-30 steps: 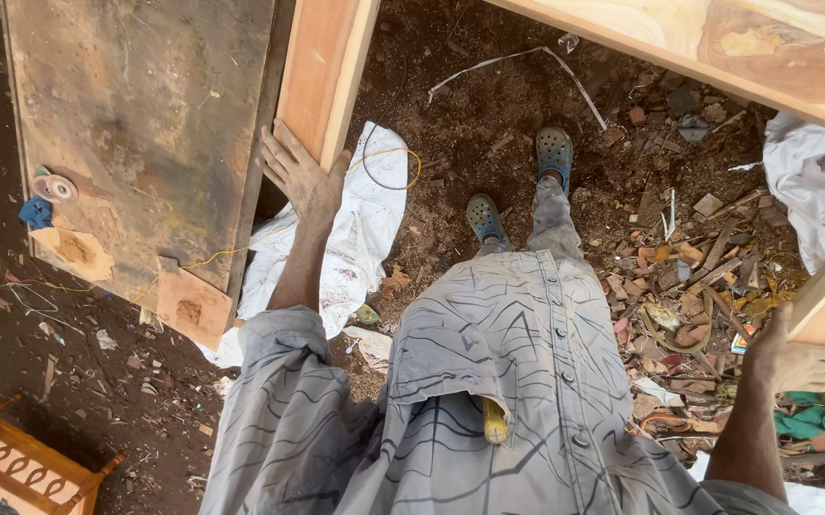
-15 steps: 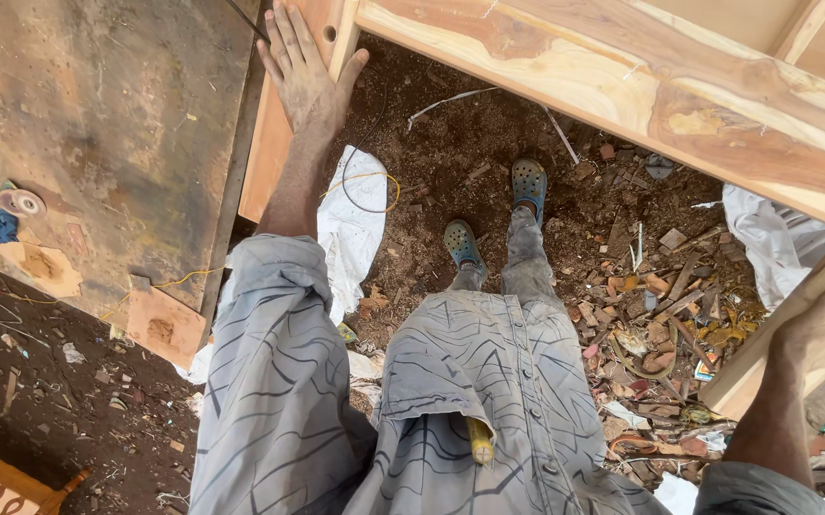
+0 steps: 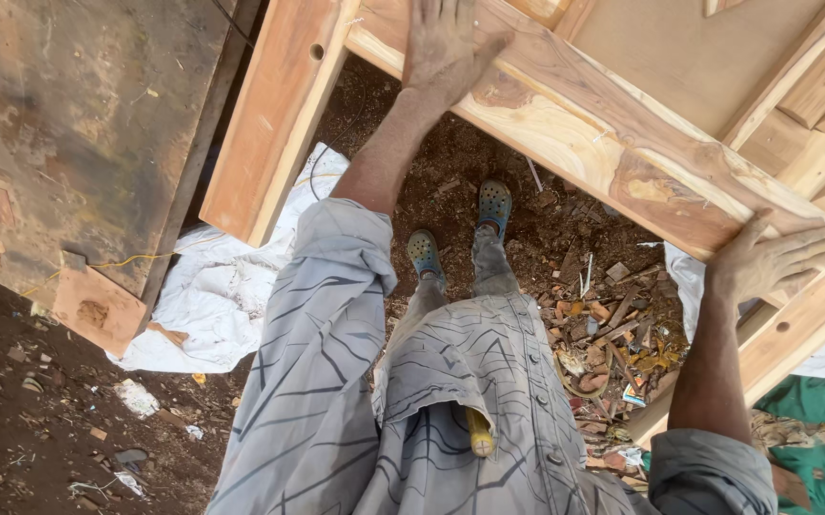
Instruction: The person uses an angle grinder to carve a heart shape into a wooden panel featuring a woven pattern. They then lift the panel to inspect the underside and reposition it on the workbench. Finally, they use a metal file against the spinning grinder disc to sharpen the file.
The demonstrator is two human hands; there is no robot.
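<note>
A large wooden frame [image 3: 574,143] of pale and reddish planks stretches across the top of the view. My left hand [image 3: 446,43] lies flat, fingers spread, on its near rail close to the left corner. My right hand [image 3: 774,262] grips the frame where the near rail meets the right side rail [image 3: 803,329]. The left side rail [image 3: 274,119] runs down towards the ground. I stand inside the frame's corner in a grey patterned garment, with blue clogs [image 3: 460,234] on my feet.
A worn workbench top [image 3: 69,124] fills the upper left. White sheeting [image 3: 212,305] lies on the dirt below it. Wood scraps and shavings [image 3: 612,334] litter the ground to the right. Green cloth [image 3: 813,448] lies at lower right. A yellow handle [image 3: 480,434] sticks from my pocket.
The view has tilted up. My left hand moved from the left side rail up onto the near rail. My right hand moved up and took hold at the right corner.
</note>
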